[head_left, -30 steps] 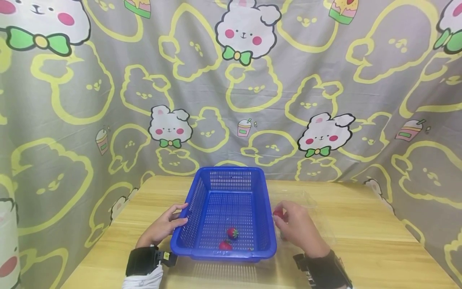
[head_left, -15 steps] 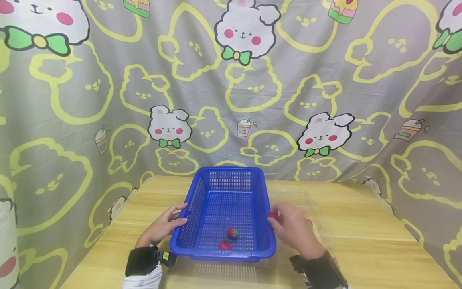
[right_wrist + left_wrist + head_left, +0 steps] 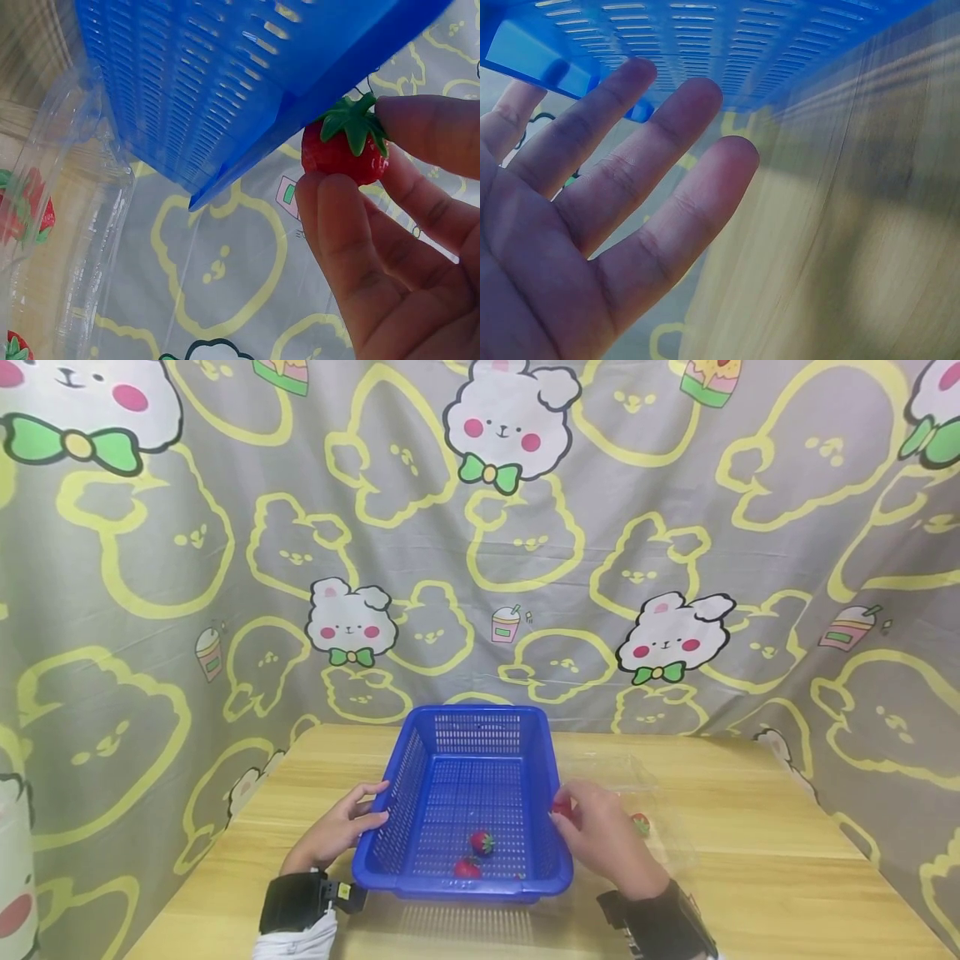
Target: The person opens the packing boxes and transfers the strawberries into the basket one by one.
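A blue plastic basket (image 3: 552,760) stands on the table with a strawberry (image 3: 481,842) and another strawberry (image 3: 467,867) inside near its front wall. My left hand (image 3: 341,828) touches the basket's left side, its fingers extended and spread in the left wrist view. Between thumb and fingertips my right hand (image 3: 603,831) pinches a red strawberry (image 3: 346,154) by its body and green leaves, just outside the basket's right rim. Right of the basket lies a clear plastic box (image 3: 124,187), partly behind the right hand. A strawberry (image 3: 640,823) shows in it.
The wooden table (image 3: 780,843) extends on both sides of the basket. A grey curtain (image 3: 420,510) with yellow outlines and white rabbits hangs behind and along the sides. Black camera straps (image 3: 667,927) are on both wrists.
My right hand has moved left with the strawberry, from above the clear box to the basket's right rim. A strawberry in the box has come into view. The left hand stays put.
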Available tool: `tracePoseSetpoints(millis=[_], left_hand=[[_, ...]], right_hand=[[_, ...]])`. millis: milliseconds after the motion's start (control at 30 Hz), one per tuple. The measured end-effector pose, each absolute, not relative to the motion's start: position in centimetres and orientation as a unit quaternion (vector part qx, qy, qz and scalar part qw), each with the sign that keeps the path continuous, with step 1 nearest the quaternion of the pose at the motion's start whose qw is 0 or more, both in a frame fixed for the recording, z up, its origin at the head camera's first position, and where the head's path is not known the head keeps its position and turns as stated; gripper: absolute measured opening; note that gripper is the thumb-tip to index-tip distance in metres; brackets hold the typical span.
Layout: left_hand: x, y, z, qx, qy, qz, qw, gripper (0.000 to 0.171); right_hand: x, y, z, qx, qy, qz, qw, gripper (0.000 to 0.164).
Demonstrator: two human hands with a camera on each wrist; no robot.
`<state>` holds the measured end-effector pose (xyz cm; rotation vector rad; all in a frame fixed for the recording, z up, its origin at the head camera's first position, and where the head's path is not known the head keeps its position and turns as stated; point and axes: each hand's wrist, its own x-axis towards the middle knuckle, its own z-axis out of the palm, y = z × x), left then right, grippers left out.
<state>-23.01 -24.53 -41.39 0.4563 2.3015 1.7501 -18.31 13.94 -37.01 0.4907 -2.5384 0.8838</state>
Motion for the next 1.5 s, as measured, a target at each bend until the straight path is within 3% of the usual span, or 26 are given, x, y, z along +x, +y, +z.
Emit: tracePoseSetpoints(millis=[1500], left_hand=[[-22.9,-24.5,-41.4,0.154,0.785,0.591,0.103,0.060]], right_hand=[[-18.3,11.5,-39.1,0.316,-0.884,0.294,0.179,0.014]])
